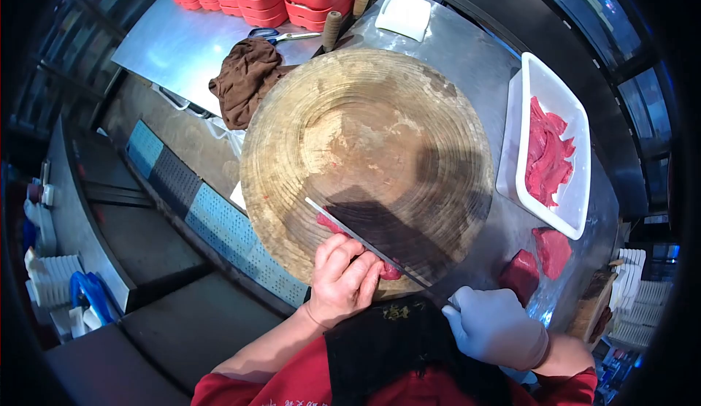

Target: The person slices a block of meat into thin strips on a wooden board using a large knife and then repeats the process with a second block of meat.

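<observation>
My left hand [342, 276], bare, presses with curled fingers on a piece of red meat [391, 270] near the front edge of a round wooden chopping block [372, 136]. A broad knife [365, 242] stands on edge along my left fingertips, its blade seen mostly from above. Some red meat [328, 223] shows beside the blade near its far end. My right hand [493, 327], in a pale glove, is closed round the knife's handle, which the fingers hide.
A white tub [514, 136] of sliced meat stands right of the block, with two meat chunks [552, 251] nearer me. A brown cloth [247, 81], scissors [281, 36] and red trays [321, 4] lie at the back left. A white dish [404, 15] sits behind the block.
</observation>
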`<action>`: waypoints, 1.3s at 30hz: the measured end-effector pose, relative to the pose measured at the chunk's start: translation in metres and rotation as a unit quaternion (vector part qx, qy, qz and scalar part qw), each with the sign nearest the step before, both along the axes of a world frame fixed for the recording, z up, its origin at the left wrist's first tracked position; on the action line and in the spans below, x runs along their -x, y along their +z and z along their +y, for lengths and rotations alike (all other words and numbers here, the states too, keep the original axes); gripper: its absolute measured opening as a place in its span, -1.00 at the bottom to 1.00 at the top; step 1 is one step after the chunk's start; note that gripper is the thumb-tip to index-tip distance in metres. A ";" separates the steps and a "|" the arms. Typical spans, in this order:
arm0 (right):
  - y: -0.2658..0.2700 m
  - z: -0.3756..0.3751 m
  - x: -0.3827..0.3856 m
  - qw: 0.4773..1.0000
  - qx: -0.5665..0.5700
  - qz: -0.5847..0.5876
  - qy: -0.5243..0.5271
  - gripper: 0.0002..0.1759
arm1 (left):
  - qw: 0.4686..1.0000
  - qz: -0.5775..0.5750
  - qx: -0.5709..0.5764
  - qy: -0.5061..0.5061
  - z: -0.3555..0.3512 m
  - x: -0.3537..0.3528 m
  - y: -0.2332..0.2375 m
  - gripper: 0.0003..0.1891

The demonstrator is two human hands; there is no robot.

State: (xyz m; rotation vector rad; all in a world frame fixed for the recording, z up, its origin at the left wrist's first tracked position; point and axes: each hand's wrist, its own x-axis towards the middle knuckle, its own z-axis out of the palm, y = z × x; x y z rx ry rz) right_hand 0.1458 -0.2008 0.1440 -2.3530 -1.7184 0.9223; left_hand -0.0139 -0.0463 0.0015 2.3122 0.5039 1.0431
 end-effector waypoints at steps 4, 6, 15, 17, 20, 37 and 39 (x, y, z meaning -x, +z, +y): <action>0.001 0.012 -0.003 1.000 0.018 0.003 0.012 -0.77 | 1.000 -0.011 0.011 -0.003 0.000 0.001 -0.002 -0.76; 0.000 0.011 -0.005 1.000 0.017 0.004 0.013 -0.77 | 1.000 -0.013 0.003 -0.005 0.001 0.001 -0.004 -0.73; 0.005 -0.006 -0.013 0.996 0.082 -0.035 0.017 -0.78 | 0.999 -0.031 -0.017 0.004 0.000 -0.001 -0.010 -0.74; 0.005 0.010 -0.009 0.995 0.089 -0.031 0.020 -0.78 | 1.000 -0.027 -0.009 0.011 0.000 -0.002 -0.008 -0.75; 0.007 0.036 -0.005 0.995 0.095 -0.023 0.024 -0.76 | 0.999 -0.022 -0.014 0.019 0.001 -0.002 -0.007 -0.74; -0.007 0.110 0.020 0.991 -0.066 -0.027 0.110 -0.75 | 0.996 -0.012 0.057 0.062 0.007 0.000 -0.001 -0.76; 0.000 0.101 0.019 0.990 -0.063 -0.044 0.122 -0.75 | 0.998 -0.021 0.039 0.044 0.008 0.000 -0.001 -0.74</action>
